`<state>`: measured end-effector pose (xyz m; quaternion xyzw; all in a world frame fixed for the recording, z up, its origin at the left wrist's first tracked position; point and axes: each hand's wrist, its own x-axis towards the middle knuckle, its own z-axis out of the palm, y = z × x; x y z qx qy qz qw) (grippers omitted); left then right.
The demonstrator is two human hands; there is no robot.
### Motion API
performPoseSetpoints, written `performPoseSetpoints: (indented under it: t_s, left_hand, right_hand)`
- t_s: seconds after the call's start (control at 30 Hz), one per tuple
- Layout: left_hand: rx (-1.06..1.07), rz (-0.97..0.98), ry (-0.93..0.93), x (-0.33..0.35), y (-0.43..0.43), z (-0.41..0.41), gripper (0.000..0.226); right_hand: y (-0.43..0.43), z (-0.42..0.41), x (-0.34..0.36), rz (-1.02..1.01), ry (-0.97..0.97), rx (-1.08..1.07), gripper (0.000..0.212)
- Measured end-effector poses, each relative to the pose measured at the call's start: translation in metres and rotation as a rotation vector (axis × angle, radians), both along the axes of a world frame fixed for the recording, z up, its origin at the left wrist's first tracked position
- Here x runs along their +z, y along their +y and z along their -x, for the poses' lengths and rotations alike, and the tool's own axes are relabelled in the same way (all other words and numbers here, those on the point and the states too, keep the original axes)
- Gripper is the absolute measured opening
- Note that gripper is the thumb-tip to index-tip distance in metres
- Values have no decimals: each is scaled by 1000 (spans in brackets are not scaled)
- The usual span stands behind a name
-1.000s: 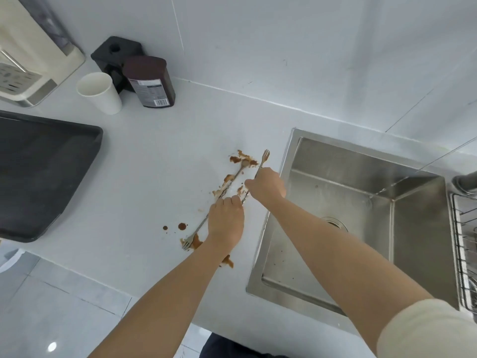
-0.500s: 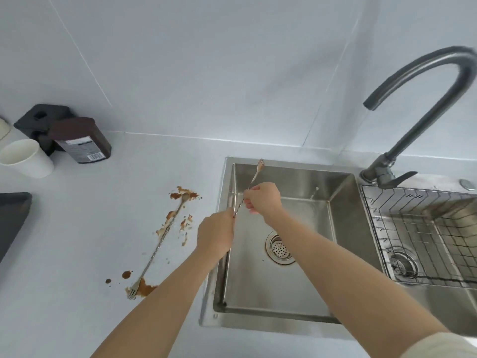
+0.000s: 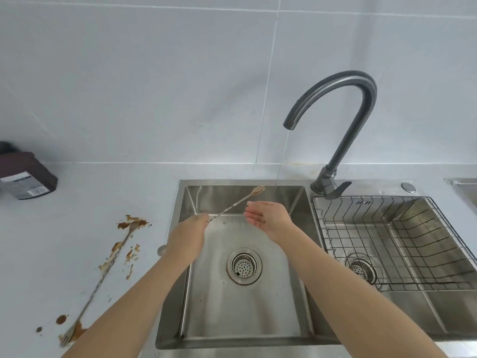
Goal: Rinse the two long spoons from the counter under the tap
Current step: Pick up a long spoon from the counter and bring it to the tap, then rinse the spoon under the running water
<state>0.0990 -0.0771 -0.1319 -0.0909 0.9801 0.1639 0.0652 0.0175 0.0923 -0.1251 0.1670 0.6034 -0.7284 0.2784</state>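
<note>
Spoon one [image 3: 233,204], long and thin with a forked end, slants over the left sink basin [image 3: 242,293], gripped at its lower end by the left hand [image 3: 192,228]. Beside it the right hand [image 3: 267,218] is spread and empty, near a thin stream from the tap [image 3: 343,104]. Spoon two [image 3: 103,277] lies in brown spills near the counter's [image 3: 85,202] front edge.

Dark brown jar [image 3: 27,177] on the desk [image 3: 85,215] at 9 o'clock, by the wall. Wire rack [image 3: 395,241] sits inside the 3 o'clock basin. Brown spill [image 3: 133,223] on desk, 8 o'clock.
</note>
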Motion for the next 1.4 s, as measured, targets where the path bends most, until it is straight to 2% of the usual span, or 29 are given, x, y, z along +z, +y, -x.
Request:
performPoseSetpoints:
  t_s: [0.13, 0.23, 0.3, 0.47, 0.87, 1.03, 1.13, 1.23, 1.4]
  left_hand:
    - [-40, 150, 25, 21, 6, 18, 25]
    - [-79, 187, 42, 24, 0, 27, 22]
    - [-106, 201, 75, 26, 5, 42, 22]
    - [-162, 317, 43, 28, 9, 74, 29]
    - [-295, 338, 244, 19, -2, 110, 28]
    - [-382, 435, 250, 18, -7, 117, 49]
    - [-407, 415, 263, 18, -11, 120, 51]
    - [-408, 412, 283, 20, -10, 121, 51]
    - [-402, 422, 323, 19, -3, 125, 52]
  right_hand:
    - [22, 21, 1, 134, -12, -93, 14]
    - [23, 31, 4, 201, -24, -167, 33]
    - [29, 43, 5, 223, -36, -194, 36]
    - [37, 67, 3, 261, -28, -202, 26]
    - [32, 93, -8, 349, 41, -223, 22]
    - [30, 91, -9, 389, 37, -274, 14]
    - [32, 90, -9, 318, 44, -224, 13]
    - [32, 90, -10, 259, 21, -192, 15]
    - [23, 91, -6, 422, -45, -300, 33]
